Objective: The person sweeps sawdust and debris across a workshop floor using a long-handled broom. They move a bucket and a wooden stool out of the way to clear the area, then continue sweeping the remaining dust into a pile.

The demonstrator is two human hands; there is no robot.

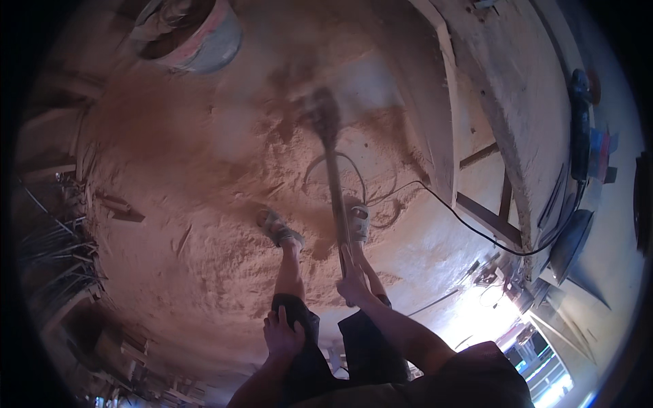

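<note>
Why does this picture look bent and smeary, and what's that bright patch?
Head view: the fisheye lens bends straight edges toward the dark rim; the long-handled tool blurs at its far end, probably moving; white glare swamps the lower right.

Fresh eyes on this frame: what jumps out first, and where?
The long-handled tool running through the middle, its dark head blurred near the dusty floor, its near end gripped by the right hand. Next, the white glare at lower right and the bucket at upper left. The left hand rests on a dark trouser leg.
</note>
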